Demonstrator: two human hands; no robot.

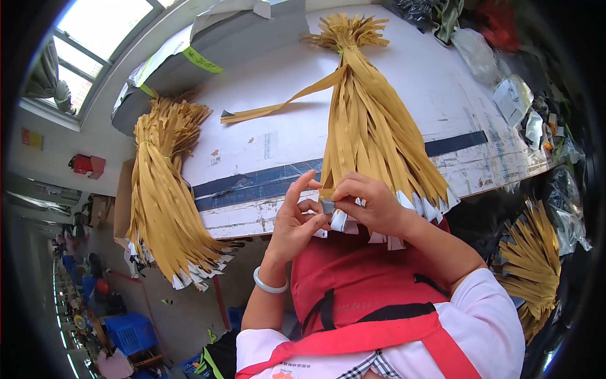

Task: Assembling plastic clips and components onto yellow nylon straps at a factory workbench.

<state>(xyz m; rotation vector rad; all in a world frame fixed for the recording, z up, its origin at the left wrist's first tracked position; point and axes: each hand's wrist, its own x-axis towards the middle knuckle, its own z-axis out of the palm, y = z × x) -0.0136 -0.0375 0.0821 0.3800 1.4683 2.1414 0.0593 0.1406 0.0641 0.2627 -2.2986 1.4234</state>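
Observation:
A large bundle of mustard-yellow fabric strips point(372, 120), tied near its far end, lies on the white table and fans toward me. White tips hang over the near edge. My left hand point(295, 218) and my right hand point(372, 205) meet at the bundle's near left corner. Between them they pinch the grey-tipped end of one strip point(327, 205); fingers cover part of it. One loose strip point(271, 112) with a grey tip stretches leftward from the bundle's tie. A second tied bundle point(161, 196) droops over the table's edge at the left.
The white table point(278, 151) has a worn near edge with dark tape point(457, 143). Grey sheeting with a yellow-green strip point(202, 60) stands at the back left. Plastic bags point(476, 57) crowd the right. More yellow strips point(533, 265) hang at lower right; a blue crate point(130, 333) sits on the floor.

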